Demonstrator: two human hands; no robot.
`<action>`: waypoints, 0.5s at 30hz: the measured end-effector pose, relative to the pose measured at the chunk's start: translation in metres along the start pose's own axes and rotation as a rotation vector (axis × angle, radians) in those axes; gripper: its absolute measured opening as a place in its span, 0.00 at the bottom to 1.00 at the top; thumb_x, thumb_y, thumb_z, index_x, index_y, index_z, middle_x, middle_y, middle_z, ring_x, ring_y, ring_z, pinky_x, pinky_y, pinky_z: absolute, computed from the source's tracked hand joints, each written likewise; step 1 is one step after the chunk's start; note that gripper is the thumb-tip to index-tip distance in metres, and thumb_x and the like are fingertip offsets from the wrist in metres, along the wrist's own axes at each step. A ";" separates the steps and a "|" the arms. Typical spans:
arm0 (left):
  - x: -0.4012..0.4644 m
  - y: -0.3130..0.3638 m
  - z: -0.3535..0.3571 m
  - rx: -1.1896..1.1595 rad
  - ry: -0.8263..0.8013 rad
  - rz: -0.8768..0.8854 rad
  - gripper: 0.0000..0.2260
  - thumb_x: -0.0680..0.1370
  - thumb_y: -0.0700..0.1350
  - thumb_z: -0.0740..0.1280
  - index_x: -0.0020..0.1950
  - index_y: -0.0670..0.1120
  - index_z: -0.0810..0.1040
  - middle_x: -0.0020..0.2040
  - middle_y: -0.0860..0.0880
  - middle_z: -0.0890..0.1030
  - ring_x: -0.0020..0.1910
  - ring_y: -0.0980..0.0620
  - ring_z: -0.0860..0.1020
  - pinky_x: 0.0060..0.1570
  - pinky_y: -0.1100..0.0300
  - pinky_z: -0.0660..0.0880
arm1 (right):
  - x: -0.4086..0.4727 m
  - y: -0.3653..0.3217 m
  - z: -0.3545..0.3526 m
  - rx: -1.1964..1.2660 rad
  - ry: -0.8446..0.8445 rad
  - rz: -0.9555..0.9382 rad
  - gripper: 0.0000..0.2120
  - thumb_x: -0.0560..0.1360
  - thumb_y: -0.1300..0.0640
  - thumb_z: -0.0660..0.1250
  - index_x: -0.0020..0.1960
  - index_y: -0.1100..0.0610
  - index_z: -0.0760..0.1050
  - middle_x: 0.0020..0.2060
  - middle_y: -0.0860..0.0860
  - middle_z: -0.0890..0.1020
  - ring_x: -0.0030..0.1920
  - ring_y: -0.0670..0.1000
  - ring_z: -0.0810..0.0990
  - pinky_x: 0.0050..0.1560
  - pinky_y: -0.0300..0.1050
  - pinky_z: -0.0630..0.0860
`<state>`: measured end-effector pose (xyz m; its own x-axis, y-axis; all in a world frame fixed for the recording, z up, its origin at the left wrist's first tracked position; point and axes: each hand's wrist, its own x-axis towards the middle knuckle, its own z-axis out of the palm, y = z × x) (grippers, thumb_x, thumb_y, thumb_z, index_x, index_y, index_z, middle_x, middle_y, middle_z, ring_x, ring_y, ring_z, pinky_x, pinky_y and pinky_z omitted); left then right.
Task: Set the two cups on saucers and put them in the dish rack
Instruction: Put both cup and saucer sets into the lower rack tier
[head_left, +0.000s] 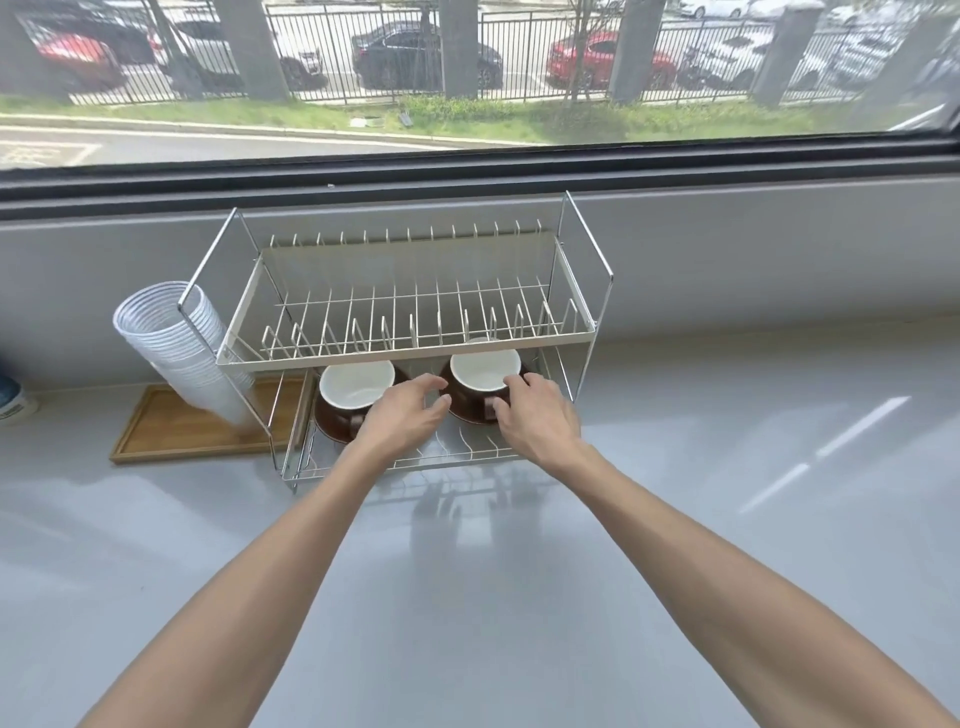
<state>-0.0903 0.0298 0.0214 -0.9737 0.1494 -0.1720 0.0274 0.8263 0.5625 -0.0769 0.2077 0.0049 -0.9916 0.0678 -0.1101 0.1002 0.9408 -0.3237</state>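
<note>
Two brown cups with white insides stand on brown saucers on the lower shelf of a two-tier wire dish rack (415, 353). The left cup (353, 387) sits on its saucer (327, 428); the right cup (483, 371) sits on a saucer (467, 415) that is mostly hidden. My left hand (405, 415) hovers between the cups with fingers spread, holding nothing. My right hand (537, 415) is at the right cup's front right side, fingers curled near its rim and handle; whether it grips the cup is unclear.
A stack of clear plastic cups (171, 343) leans at the rack's left over a wooden tray (176, 431). The rack's upper shelf holds nothing. A grey counter (727, 519) runs around the rack, with a window sill behind and a blue object (10, 397) at the far left edge.
</note>
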 end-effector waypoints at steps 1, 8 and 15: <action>0.002 0.002 0.003 0.014 0.010 -0.003 0.19 0.82 0.51 0.61 0.71 0.48 0.75 0.66 0.44 0.81 0.64 0.43 0.78 0.61 0.52 0.73 | 0.003 0.002 0.000 0.011 0.007 0.004 0.20 0.83 0.48 0.57 0.68 0.56 0.73 0.65 0.57 0.77 0.68 0.61 0.72 0.62 0.56 0.72; 0.028 0.002 0.021 0.115 0.128 0.015 0.20 0.82 0.51 0.61 0.73 0.46 0.74 0.70 0.44 0.77 0.71 0.43 0.72 0.69 0.47 0.69 | 0.027 0.004 0.006 0.090 0.098 -0.006 0.21 0.83 0.49 0.58 0.71 0.58 0.70 0.68 0.58 0.74 0.70 0.60 0.70 0.64 0.55 0.70; 0.050 0.005 0.041 -0.027 0.124 -0.023 0.19 0.82 0.51 0.60 0.68 0.43 0.74 0.62 0.40 0.80 0.64 0.37 0.74 0.63 0.45 0.72 | 0.047 0.007 0.013 0.194 0.066 0.076 0.22 0.84 0.47 0.57 0.66 0.64 0.73 0.65 0.63 0.75 0.68 0.64 0.72 0.64 0.55 0.70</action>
<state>-0.1301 0.0638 -0.0170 -0.9945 0.0607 -0.0849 0.0000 0.8134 0.5817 -0.1220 0.2131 -0.0144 -0.9831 0.1643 -0.0811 0.1828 0.8510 -0.4923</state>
